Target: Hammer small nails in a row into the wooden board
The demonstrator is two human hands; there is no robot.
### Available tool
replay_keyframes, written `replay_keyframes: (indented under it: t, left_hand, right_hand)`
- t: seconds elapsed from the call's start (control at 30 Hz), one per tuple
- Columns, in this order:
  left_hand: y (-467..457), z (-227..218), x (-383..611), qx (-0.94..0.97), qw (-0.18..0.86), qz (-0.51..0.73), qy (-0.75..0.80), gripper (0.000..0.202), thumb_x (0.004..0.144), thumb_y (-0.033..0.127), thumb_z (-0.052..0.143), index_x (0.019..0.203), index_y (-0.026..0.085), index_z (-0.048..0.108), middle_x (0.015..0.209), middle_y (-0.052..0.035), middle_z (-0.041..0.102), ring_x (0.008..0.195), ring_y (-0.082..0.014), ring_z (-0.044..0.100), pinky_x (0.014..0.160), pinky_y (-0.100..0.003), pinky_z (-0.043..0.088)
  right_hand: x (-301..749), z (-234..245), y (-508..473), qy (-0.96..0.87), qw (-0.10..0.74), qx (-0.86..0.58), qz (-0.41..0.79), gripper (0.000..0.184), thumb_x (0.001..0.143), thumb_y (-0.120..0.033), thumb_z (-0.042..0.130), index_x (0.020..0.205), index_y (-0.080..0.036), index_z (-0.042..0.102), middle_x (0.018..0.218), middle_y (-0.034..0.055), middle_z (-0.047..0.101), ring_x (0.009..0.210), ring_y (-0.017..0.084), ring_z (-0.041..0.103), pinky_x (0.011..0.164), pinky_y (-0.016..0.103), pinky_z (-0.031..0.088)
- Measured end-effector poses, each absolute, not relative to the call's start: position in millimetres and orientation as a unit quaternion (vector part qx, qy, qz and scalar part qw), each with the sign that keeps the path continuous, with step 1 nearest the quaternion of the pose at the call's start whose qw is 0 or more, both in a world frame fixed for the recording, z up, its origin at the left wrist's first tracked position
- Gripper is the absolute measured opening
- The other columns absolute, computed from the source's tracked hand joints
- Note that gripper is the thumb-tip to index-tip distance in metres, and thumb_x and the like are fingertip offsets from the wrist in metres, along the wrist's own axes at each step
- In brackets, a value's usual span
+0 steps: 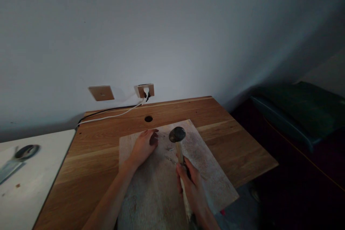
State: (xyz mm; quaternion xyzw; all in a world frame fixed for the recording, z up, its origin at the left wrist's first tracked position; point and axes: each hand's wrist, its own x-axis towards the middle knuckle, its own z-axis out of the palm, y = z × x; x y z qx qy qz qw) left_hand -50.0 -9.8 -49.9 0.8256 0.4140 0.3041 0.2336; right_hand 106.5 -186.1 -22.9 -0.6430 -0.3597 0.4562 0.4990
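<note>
A hammer [177,134] with a dark, rounded head and a pale wooden handle is gripped in my right hand [190,179], its head raised over a worn wooden board [151,190]. My left hand [145,145] rests on the board's far left part, fingers curled together at a thin, small piece that I cannot make out clearly. Between the two hands lie a few small metallic pieces [170,149], one a slim shiny bit [169,159] near the hammer handle. The hammer head is apart from my left fingers.
Under the board is a wooden tabletop [229,140] with a round cable hole [148,119]. White and black cables [113,115] run along its back to a wall socket [146,90]. At left, a white surface [27,194] bears a dark ring-shaped item [27,152]. A dark green cushioned piece [302,111] stands right.
</note>
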Motion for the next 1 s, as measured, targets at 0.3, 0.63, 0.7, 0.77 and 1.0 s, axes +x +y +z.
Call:
replay_keyframes:
  t: [0.3,0.63,0.7,0.77,1.0]
  left_hand:
    - [-52,-32,-17,0.948,0.090,0.166,0.258,0.028,0.090,0.008,0.062,0.114,0.022,0.068,0.113,-0.0075,0.071,0.110,-0.0274,0.064,0.101,-0.046,0.049]
    - [-44,-26,-41,0.926,0.150,0.170,0.301,0.044,0.090,-0.001,0.047,0.120,0.024,0.066,0.118,-0.0064,0.070,0.111,-0.0243,0.066,0.102,-0.042,0.051]
    - [-33,-32,-62,0.899,0.185,0.201,0.341,0.043,0.092,0.002,0.046,0.123,0.025,0.065,0.121,-0.0056,0.069,0.108,-0.0221,0.067,0.098,-0.038,0.053]
    - [-23,-40,-80,0.869,0.217,0.233,0.379,0.037,0.092,0.007,0.049,0.118,0.025,0.067,0.115,-0.0048,0.070,0.103,-0.0210,0.068,0.094,-0.036,0.056]
    - [-15,-54,-94,0.825,0.276,0.291,0.399,0.031,0.088,0.007,0.056,0.112,0.023,0.068,0.104,-0.0028,0.073,0.094,-0.0182,0.071,0.088,-0.034,0.058]
  right_hand:
    - [140,-34,-199,-0.310,0.501,-0.683,0.432,0.046,0.088,-0.070,0.057,0.082,-0.024,0.051,0.048,-0.0089,0.045,0.037,0.010,0.038,0.032,0.020,0.036]
    - [136,-34,-200,-0.363,0.461,-0.690,0.422,0.043,0.095,-0.065,0.051,0.097,-0.023,0.059,0.049,-0.0077,0.046,0.041,0.013,0.042,0.037,0.023,0.039]
    - [136,-36,-199,-0.369,0.461,-0.694,0.413,0.042,0.095,-0.066,0.052,0.093,-0.024,0.058,0.048,-0.0079,0.045,0.040,0.013,0.042,0.037,0.024,0.039]
    - [136,-38,-199,-0.370,0.458,-0.698,0.408,0.043,0.093,-0.066,0.053,0.088,-0.024,0.056,0.047,-0.0072,0.047,0.039,0.013,0.044,0.036,0.023,0.039]
    - [147,-31,-202,-0.358,0.400,-0.698,0.473,0.082,0.087,-0.069,0.057,0.143,-0.010,0.042,0.041,-0.0067,0.056,0.034,0.019,0.053,0.036,0.027,0.044]
